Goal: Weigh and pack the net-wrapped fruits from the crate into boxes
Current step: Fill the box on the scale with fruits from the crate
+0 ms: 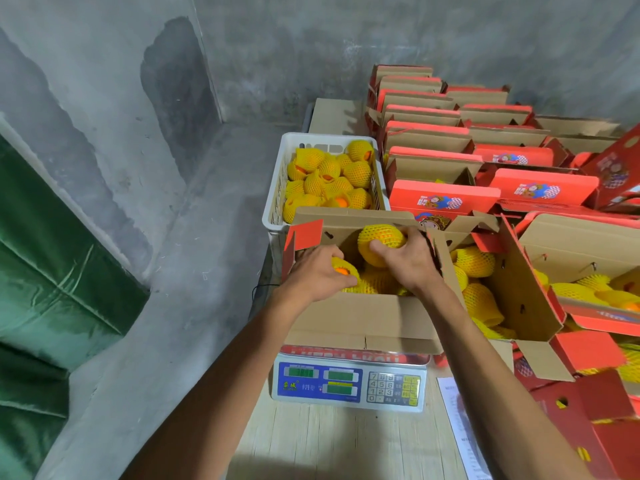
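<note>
Net-wrapped fruit [381,242], yellow mesh, gripped by the right hand [410,258] above the open box [360,317] standing on the scale [349,382]; its fingers [381,249] curl round it. The left hand [317,271] grips a second fruit [344,270] inside the box. The white crate [277,202] behind holds more fruits. The scale rests on the desk [329,445].

A bare grey concrete wall [311,46] is seen across twelve o'clock, marked with darker damp patches [176,81] at eleven o'clock. A grey concrete floor [156,289] is spread from the centre towards seven o'clock. Green quilted fabric [52,254] is draped at nine o'clock. A pale wooden tabletop [329,445] is seen at six o'clock. The scene is lit dimly and evenly.
</note>
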The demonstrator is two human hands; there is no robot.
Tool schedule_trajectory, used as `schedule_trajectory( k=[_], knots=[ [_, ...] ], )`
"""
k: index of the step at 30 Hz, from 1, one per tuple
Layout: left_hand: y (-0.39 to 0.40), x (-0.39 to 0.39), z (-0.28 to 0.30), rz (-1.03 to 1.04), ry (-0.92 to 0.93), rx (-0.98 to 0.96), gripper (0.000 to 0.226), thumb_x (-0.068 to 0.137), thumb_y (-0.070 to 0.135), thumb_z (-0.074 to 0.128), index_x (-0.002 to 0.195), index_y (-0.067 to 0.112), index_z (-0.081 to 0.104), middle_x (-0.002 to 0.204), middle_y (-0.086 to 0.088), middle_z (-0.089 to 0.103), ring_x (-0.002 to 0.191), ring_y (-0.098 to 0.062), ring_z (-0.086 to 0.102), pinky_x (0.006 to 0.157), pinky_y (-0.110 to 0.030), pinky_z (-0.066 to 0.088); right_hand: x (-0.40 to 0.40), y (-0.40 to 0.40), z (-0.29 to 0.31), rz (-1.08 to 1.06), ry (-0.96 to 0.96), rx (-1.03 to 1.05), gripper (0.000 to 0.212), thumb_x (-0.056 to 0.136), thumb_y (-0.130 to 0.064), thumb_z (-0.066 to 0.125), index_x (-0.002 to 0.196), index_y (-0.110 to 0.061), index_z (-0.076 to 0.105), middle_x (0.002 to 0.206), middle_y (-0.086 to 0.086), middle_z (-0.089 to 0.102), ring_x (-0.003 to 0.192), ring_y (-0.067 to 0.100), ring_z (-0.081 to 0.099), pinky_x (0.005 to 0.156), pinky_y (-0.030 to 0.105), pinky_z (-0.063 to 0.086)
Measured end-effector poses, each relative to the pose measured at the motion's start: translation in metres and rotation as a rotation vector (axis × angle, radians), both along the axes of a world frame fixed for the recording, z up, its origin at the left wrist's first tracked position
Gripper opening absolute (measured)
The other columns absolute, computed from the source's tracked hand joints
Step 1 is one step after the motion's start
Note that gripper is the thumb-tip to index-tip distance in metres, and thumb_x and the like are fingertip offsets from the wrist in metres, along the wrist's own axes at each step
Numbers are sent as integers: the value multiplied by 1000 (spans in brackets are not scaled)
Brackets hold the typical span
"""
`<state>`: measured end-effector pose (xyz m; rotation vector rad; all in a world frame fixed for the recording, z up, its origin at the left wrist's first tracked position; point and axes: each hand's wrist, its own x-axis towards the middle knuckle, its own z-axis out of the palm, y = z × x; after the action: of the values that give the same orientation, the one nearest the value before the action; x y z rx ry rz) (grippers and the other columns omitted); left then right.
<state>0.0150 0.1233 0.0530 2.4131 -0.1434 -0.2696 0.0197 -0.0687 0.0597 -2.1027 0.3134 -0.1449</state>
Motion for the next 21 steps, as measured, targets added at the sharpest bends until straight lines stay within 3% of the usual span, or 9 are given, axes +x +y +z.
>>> schedule_trajectory(
  k=[2,6,10,14,16,19,21],
  knots=[
    [3,0,-1,59,-75,-23,59,70,50,81,124,30,65,115,4,53,118,-24,53,90,-36,45,-1,-9,5,-22,-1,52,58,85,-38,78,131,-10,58,114,3,67,103,18,62,85,21,46],
    [0,3,1,155,-172,-170,51,64,54,77,109,34,66,110,7,57,108,-18,56,83,-31,43,-1,-13,15,-35,-21,87,39,87,-44,73,117,-21,63,95,-10,67,83,-4,59,62,5,40],
    [-6,10,14,196,-224,-251,63,59,62,67,116,37,66,118,10,66,102,-6,48,86,-27,40,4,-5,24,-11,-55,89,24,82,-49,73,92,-27,72,78,-16,73,76,-6,67,59,8,45],
    [-1,27,29,192,-247,-320,56,70,56,71,122,37,64,123,6,65,117,-20,57,97,-43,50,19,1,40,-11,-95,110,49,70,-68,67,93,-25,73,76,-13,74,69,-2,68,58,16,48],
    [3,40,35,196,-254,-358,54,75,51,74,125,36,64,128,7,63,122,-18,54,98,-40,50,33,0,47,8,-85,127,54,71,-71,70,97,-23,73,78,-8,75,67,7,70,55,22,51],
    [8,60,41,204,-269,-417,53,78,47,79,126,33,64,129,11,61,116,-9,52,92,-29,44,54,3,59,87,-98,108,56,75,-71,71,100,-21,74,85,-5,77,78,14,72,68,32,57],
    [12,77,44,203,-260,-465,52,78,43,81,126,29,66,129,10,63,119,-9,54,95,-30,46,71,5,65,131,-120,79,55,77,-67,74,104,-19,75,92,-5,78,87,14,73,81,35,59]
  ],
)
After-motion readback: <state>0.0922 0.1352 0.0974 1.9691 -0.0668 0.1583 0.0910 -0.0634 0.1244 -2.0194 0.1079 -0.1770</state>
